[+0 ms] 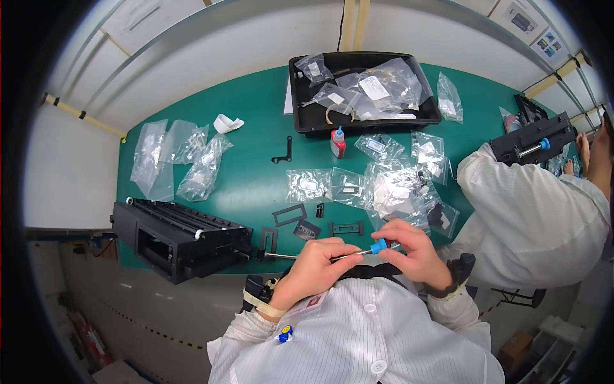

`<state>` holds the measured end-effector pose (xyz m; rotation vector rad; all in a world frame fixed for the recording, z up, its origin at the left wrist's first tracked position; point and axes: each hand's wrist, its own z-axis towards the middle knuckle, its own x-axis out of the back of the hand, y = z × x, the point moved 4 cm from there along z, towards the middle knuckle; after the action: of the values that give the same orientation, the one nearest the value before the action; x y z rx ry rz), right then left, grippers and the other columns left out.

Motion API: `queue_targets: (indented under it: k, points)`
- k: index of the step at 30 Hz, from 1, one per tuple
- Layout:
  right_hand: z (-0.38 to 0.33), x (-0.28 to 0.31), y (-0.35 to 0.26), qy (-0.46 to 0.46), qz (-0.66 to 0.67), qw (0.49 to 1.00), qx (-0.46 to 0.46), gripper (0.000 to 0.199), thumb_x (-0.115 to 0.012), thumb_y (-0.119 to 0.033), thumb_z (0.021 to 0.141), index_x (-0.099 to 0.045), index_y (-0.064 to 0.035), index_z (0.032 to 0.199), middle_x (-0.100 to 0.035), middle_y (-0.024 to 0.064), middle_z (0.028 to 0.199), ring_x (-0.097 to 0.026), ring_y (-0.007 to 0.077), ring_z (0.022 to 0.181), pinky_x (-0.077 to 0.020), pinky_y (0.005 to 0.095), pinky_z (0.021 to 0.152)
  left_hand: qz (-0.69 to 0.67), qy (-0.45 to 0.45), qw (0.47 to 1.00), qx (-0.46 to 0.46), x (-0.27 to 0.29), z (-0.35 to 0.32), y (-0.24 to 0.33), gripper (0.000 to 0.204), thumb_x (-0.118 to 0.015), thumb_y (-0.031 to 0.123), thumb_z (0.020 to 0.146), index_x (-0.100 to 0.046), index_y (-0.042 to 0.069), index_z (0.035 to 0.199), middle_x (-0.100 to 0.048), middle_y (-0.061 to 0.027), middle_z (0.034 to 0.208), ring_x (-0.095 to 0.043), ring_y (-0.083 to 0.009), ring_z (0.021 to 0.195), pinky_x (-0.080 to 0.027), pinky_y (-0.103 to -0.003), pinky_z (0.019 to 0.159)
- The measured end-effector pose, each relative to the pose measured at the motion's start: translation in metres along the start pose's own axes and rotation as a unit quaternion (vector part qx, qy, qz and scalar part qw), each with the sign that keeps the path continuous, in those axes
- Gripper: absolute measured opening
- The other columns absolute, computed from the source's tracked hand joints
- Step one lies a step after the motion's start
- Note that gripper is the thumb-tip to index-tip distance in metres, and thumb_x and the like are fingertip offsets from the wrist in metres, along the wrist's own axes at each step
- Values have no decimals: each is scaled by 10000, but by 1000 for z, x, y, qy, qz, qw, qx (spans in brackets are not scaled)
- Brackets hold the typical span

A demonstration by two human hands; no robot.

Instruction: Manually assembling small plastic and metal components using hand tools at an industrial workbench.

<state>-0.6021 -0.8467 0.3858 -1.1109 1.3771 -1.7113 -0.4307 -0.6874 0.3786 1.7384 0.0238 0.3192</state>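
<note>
A long, thin screwdriver (379,246) with a blue part near its end lies between my two hands. My left hand (318,265) is closed round its metal shaft, and the thumb and fingers of my right hand (412,251) pinch the blue end. Leftward, the shaft reaches a flat black bracket (268,240) at the end of a large black housing (182,237). The tip's exact contact there is too small to tell. Just beyond my hands lie several loose black parts, among them a rectangular frame (290,215), a small plate (307,230) and a slotted bracket (346,228).
A black tray (297,118) of plastic bags stands at the back. A red bottle (338,144) and many bagged parts (396,192) lie in front. More bags (150,160) are at left. A co-worker's white sleeve (537,211) is close on my right, by another black assembly (537,137).
</note>
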Motion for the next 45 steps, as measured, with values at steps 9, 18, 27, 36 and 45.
queue_targets:
  k: [9, 18, 27, 36, 45]
  points:
    - [-13, 0, -5, -19, -34, 999, 3, 403, -880, -8, 855, -755, 18, 1237, -711, 128, 1202, -693, 207, 981, -558, 332, 868, -17, 11, 1000, 14, -5, -10, -5, 186, -808, 147, 996, -834, 9, 1117, -709, -99, 790, -651, -183, 713, -486, -338, 657]
    - [-16, -5, -3, 9, -34, 999, -8, 293, -832, -31, 925, -765, 15, 1206, -748, 84, 969, -716, 150, 816, -564, 295, 736, 9, 15, 1000, -12, -7, -15, -2, 197, -825, 140, 969, -837, 18, 1123, -694, -96, 767, -642, -201, 688, -478, -344, 642]
    - [-26, -7, 7, -26, 5, 992, -124, 275, -774, -27, 976, -764, 40, 1242, -758, 79, 979, -709, 94, 828, -558, 263, 724, 24, 11, 1000, -11, -7, -17, -2, 212, -824, 165, 971, -845, 59, 1153, -676, -99, 773, -630, -215, 665, -472, -354, 618]
    - [-28, -10, 7, 1, 89, 991, -105, 326, -827, -91, 977, -702, 22, 1256, -724, 28, 879, -628, 63, 712, -495, 246, 641, 15, 5, 1000, -8, -6, -14, 0, 214, -847, 126, 946, -846, 30, 1137, -695, -93, 775, -639, -185, 683, -481, -333, 629]
    - [-26, -8, 13, -39, -26, 996, -82, 230, -731, -105, 1047, -679, 39, 1219, -697, 24, 833, -618, 61, 706, -501, 241, 640, 22, 3, 1000, -13, -7, -13, -2, 213, -856, 127, 938, -849, 31, 1128, -706, -93, 781, -644, -185, 688, -485, -333, 631]
